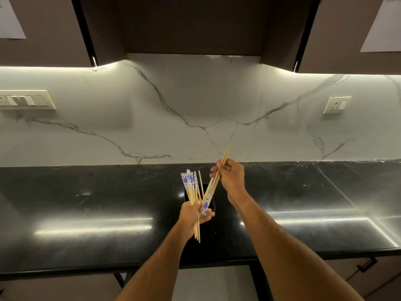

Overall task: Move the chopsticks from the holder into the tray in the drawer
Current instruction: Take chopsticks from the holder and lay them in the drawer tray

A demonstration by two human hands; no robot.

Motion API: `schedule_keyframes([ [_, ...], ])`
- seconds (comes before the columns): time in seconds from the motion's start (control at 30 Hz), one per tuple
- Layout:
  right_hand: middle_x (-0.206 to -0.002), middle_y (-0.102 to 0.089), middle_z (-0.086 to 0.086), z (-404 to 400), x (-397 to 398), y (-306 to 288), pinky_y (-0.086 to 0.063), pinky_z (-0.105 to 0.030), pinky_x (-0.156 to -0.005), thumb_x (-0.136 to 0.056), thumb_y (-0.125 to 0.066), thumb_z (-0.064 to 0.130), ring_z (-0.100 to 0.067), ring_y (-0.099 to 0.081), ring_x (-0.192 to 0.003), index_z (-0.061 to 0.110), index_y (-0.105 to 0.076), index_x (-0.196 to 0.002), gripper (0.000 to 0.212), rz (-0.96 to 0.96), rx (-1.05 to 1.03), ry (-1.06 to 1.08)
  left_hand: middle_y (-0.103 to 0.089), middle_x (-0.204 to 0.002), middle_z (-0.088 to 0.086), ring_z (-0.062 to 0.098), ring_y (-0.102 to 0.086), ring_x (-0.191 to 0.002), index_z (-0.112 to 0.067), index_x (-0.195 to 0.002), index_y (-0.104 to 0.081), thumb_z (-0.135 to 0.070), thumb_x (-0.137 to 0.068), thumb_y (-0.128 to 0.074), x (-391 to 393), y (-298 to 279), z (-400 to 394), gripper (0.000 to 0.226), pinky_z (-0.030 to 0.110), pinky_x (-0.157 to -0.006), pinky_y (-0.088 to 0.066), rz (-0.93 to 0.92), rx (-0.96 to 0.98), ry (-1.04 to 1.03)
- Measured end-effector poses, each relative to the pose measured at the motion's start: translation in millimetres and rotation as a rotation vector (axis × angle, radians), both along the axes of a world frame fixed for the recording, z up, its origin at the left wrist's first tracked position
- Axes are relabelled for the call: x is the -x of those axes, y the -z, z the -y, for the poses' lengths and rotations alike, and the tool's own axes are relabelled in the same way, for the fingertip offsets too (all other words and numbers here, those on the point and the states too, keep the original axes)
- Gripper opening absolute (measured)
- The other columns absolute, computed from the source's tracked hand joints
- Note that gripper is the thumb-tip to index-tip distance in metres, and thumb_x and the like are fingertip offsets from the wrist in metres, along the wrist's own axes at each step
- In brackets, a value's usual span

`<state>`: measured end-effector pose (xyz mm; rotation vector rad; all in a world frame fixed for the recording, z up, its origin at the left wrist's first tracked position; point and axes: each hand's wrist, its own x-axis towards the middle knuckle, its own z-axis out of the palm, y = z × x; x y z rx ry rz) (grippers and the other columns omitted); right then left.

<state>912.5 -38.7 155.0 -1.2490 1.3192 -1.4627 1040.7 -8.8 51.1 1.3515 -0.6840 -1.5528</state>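
My left hand (194,216) grips a bundle of several wooden chopsticks (189,183) with blue-and-white patterned tops, held upright above the black counter. My right hand (230,177) pinches a few more chopsticks (213,183), tilted, their patterned ends pointing down toward my left palm and their bare tips up and to the right. A dark holder (213,202) stands on the counter just behind my left hand and is mostly hidden by it. One thin stick (201,185) rises between the two bundles. No drawer tray is visible.
The black stone counter (108,203) runs the full width, with a marble backsplash (195,105) behind. A switch panel (26,102) is on the wall at left, a socket (337,104) at right. Dark cabinets hang overhead. A drawer handle (366,265) shows lower right.
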Motion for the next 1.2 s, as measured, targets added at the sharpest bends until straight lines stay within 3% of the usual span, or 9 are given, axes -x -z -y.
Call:
schedule_keyframes([
  [0.1,-0.088,-0.076,-0.003,1.7,4.8,-16.4,-0.061,-0.025,-0.079,-0.094,-0.064,0.004,-0.012,-0.075,-0.080,0.007,-0.072,-0.102,0.012,-0.077,0.274,-0.008,-0.074,-0.093,0.029,0.040,-0.075,-0.088,0.009,-0.114,-0.059,-0.014,-0.108,-0.040,-5.4,-3.5,1.5,0.030,0.046,-0.077,-0.062,-0.148,-0.038,-0.012],
  [0.27,-0.107,-0.076,-0.007,-19.8,4.4,-4.9,-0.056,-0.032,-0.097,-0.093,-0.055,0.009,-0.015,-0.071,-0.104,0.006,-0.075,-0.105,0.023,-0.714,0.758,-0.304,-0.067,-0.116,0.035,0.047,-0.069,-0.106,0.006,-0.128,-0.054,-0.013,-0.107,-0.040,-9.9,-21.2,3.4,0.031,0.047,-0.077,-0.062,-0.441,-0.071,0.169],
  [0.33,-0.120,-0.070,-0.010,-25.5,7.4,9.4,-0.053,-0.035,-0.100,-0.092,-0.053,0.017,-0.022,-0.067,-0.111,0.007,-0.072,-0.114,0.031,-0.944,0.704,-0.473,-0.065,-0.122,0.033,0.044,-0.067,-0.112,0.003,-0.131,-0.055,-0.014,-0.106,-0.040,-13.3,-28.2,4.8,0.033,0.049,-0.080,-0.060,-0.505,-0.024,0.218],
  [0.43,-0.123,-0.065,-0.008,-33.4,11.4,27.9,-0.051,-0.040,-0.095,-0.090,-0.039,0.038,-0.026,-0.061,-0.112,0.012,-0.064,-0.125,0.051,-0.998,0.470,-0.533,-0.068,-0.118,0.031,0.040,-0.069,-0.109,0.006,-0.127,-0.059,-0.003,-0.095,-0.052,-19.9,-33.9,6.3,0.034,0.048,-0.079,-0.061,-0.559,-0.029,0.195],
  [0.53,-0.131,-0.064,-0.004,-34.3,15.6,42.1,-0.044,-0.031,-0.105,-0.086,-0.029,0.046,-0.023,-0.057,-0.124,0.015,-0.066,-0.129,0.064,-1.092,0.511,-0.575,-0.070,-0.110,0.027,0.035,-0.073,-0.096,0.009,-0.128,-0.058,-0.006,-0.098,-0.053,-25.4,-33.3,6.5,0.034,0.043,-0.075,-0.062,-0.540,-0.044,0.202],
  [0.6,-0.140,-0.060,-0.001,-33.1,16.8,46.0,-0.037,-0.021,-0.111,-0.091,-0.035,0.044,-0.016,-0.051,-0.133,0.018,-0.064,-0.133,0.057,-1.114,0.539,-0.579,-0.070,-0.108,0.026,0.033,-0.073,-0.092,0.008,-0.132,-0.057,-0.011,-0.103,-0.049,-27.4,-30.9,6.2,0.035,0.043,-0.076,-0.062,-0.539,-0.052,0.196],
  [0.77,-0.124,-0.065,-0.003,-21.1,22.1,58.6,-0.047,-0.033,-0.101,-0.090,-0.069,0.020,-0.023,-0.052,-0.123,0.017,-0.071,-0.111,0.021,-1.393,0.950,-0.503,-0.070,-0.109,0.023,0.032,-0.073,-0.091,0.001,-0.133,-0.058,-0.015,-0.106,-0.047,-25.3,-27.7,2.8,0.033,0.045,-0.075,-0.062,-0.556,-0.045,0.206],
  [1.0,-0.121,-0.064,-0.005,-22.8,22.1,69.2,-0.046,-0.030,-0.097,-0.091,-0.060,0.009,-0.020,-0.053,-0.110,0.012,-0.066,-0.117,0.026,-1.340,0.942,-0.624,-0.070,-0.106,0.022,0.031,-0.072,-0.090,0.003,-0.127,-0.062,0.000,-0.100,-0.047,-18.2,-37.2,-0.1,0.031,0.039,-0.071,-0.062,-0.395,-0.015,0.310],
  [1.2,-0.113,-0.068,0.001,-9.6,40.1,53.9,-0.057,-0.038,-0.091,-0.095,-0.063,0.019,-0.009,-0.064,-0.101,0.014,-0.066,-0.122,0.028,-0.598,0.459,-0.029,-0.062,-0.086,0.010,0.023,-0.066,-0.082,0.000,-0.130,-0.052,-0.010,-0.102,-0.052,-31.9,-29.4,-4.1,0.030,0.041,-0.085,-0.058,-0.338,-0.030,0.452],
])
